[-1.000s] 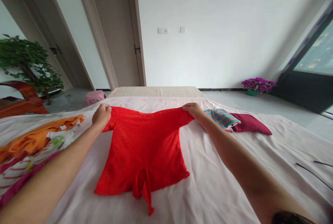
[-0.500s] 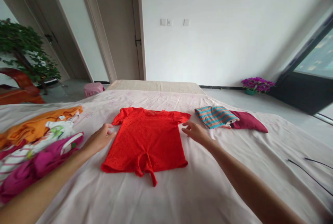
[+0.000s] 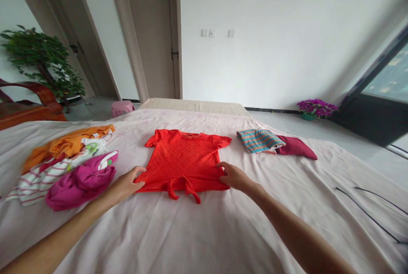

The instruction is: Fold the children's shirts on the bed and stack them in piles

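Observation:
A red short-sleeved T-shirt (image 3: 186,155) with small eyelet holes and a knotted tie at its front hem lies spread on the pale bedsheet (image 3: 197,235), neckline facing away from me. My left hand (image 3: 129,182) pinches its left edge close to the bottom corner. On the opposite side, my right hand (image 3: 234,176) grips the right edge a little above the hem. Fingertips of both hands are partly hidden by cloth. The lower part of the shirt is slightly bunched, and the two tie ends hang toward me.
At left is a loose heap with an orange garment (image 3: 68,143), a striped one (image 3: 30,187) and a magenta one (image 3: 81,182). On the right lie a folded blue-and-orange striped cloth (image 3: 259,140) and a maroon one (image 3: 296,147). Black cords (image 3: 366,212) rest at far right.
Both hands have come down from near the sleeves to the lower sides of the shirt and taken hold. The hem has shifted away from me. My view has turned slightly left.

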Demonstrator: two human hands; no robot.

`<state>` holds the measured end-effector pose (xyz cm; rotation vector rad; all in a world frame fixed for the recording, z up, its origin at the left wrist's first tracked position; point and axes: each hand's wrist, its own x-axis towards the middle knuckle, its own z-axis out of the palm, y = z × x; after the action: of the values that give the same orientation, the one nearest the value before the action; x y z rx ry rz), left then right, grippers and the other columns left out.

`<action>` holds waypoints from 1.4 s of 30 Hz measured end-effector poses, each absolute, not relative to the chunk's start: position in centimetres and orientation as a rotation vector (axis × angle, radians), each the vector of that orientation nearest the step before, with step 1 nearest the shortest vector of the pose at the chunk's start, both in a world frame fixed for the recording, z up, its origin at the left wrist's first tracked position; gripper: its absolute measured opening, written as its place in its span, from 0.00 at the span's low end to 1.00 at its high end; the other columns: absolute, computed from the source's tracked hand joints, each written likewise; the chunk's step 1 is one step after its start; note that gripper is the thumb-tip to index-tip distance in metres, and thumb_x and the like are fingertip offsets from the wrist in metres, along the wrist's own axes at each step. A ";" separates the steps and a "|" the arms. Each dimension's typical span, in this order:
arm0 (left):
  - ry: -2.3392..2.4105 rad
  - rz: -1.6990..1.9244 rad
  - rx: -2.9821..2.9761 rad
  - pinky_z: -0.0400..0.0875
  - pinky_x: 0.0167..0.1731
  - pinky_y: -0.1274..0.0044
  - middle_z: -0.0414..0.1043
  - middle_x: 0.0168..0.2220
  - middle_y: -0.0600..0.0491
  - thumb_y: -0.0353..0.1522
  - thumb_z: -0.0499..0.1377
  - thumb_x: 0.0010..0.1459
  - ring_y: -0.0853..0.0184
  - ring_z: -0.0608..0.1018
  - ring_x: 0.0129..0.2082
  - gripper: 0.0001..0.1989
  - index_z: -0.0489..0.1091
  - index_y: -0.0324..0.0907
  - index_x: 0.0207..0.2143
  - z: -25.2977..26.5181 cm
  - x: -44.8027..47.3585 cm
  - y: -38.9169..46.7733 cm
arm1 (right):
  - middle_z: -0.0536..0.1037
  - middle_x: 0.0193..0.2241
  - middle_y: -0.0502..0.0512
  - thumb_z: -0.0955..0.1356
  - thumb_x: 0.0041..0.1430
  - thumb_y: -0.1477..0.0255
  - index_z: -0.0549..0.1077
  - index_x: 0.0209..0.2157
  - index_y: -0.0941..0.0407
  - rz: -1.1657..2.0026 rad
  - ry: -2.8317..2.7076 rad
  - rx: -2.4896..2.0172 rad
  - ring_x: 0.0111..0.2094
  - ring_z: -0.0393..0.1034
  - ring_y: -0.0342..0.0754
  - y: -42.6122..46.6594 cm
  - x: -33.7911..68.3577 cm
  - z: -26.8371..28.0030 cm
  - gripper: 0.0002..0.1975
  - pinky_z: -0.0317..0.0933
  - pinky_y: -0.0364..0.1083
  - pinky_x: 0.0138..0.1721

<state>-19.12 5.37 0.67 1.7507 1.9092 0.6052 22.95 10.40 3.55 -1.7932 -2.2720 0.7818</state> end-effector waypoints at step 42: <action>2.013 0.808 2.055 0.69 0.48 0.77 0.79 0.45 0.54 0.30 0.52 0.59 0.66 0.78 0.45 0.13 0.75 0.46 0.42 4.3 -14.2 19.6 | 0.79 0.46 0.53 0.60 0.64 0.71 0.76 0.48 0.51 0.161 -2.212 -1.703 0.46 0.73 0.47 27.4 14.0 6.1 0.16 0.62 0.42 0.43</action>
<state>-14.23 19.56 4.35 2.0549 2.0133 0.8080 14.05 27.39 6.06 -1.7031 -2.2120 0.1614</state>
